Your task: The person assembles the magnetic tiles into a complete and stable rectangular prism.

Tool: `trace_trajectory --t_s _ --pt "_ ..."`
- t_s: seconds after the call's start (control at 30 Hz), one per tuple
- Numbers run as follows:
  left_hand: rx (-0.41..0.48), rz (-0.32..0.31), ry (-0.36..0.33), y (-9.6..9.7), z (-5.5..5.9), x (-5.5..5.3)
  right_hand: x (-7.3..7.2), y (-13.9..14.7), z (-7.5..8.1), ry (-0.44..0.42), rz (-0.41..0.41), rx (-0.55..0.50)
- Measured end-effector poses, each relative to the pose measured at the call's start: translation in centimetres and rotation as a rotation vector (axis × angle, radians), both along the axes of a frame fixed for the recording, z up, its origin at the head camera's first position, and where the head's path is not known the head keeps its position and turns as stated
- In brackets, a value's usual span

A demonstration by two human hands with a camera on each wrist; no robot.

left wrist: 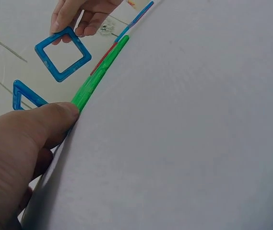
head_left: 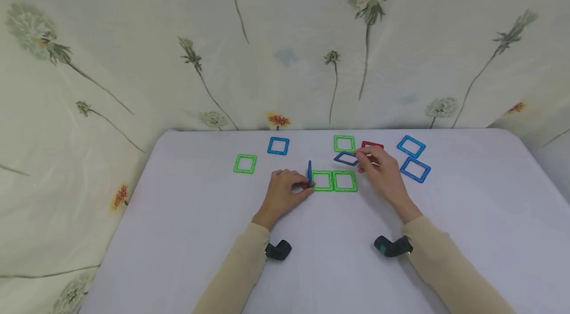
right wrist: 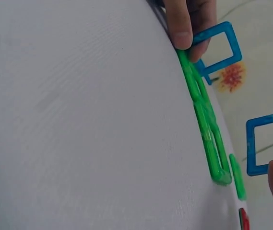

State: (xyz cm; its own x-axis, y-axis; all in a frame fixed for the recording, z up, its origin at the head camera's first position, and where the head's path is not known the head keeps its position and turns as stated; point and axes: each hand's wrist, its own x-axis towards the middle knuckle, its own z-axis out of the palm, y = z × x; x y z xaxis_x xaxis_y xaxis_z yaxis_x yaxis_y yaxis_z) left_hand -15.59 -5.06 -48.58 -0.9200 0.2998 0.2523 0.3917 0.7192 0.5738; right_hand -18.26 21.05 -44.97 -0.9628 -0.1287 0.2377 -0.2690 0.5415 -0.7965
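Observation:
Two green square magnetic tiles [head_left: 345,190] lie edge to edge, flat on the table. At their left end a blue square magnetic tile [head_left: 309,174] stands upright. My left hand [head_left: 285,190] pinches around this corner, its thumb on the near edge of the left green tile [right wrist: 186,79] and its fingers by the upright blue tile. Above the right green tile, my right hand [head_left: 382,170] holds a second blue square magnetic tile [left wrist: 50,64] by one corner, tilted and raised off the table.
Behind the joined pair lie a loose green tile [head_left: 344,136] and a red tile [head_left: 372,144], partly hidden by my right hand. Two blue tiles [head_left: 415,141] lie to the right. Farther left are a blue tile [head_left: 279,138] and a green tile [head_left: 246,156]. A flowered cloth [head_left: 285,91] hangs behind the table.

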Motion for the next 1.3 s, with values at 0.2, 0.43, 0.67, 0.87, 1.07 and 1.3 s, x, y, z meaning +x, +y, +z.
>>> trace_trajectory --t_s 0.2,0.43,0.67,0.87,1.07,1.3 --pt "-0.011 0.0 0.001 0.1 0.0 -0.1 -0.4 -0.7 0.2 -0.012 0.015 0.004" --pt "-0.014 -0.005 -0.004 0.0 -0.1 -0.1 -0.6 -1.7 0.5 -0.044 0.012 0.051" --pt "0.004 -0.01 0.004 0.0 -0.4 -0.2 -0.6 -2.0 0.5 -0.071 0.0 0.068" --pt "0.011 -0.013 0.005 0.0 -0.3 -0.2 -0.7 -2.4 0.5 -0.075 0.018 0.061" --pt "0.007 -0.014 -0.001 0.1 -0.2 -0.1 -0.6 -2.8 0.4 -0.085 0.018 0.076" --pt "0.004 0.0 0.009 0.1 -0.2 -0.1 -0.6 -3.2 0.1 -0.056 0.049 0.069"
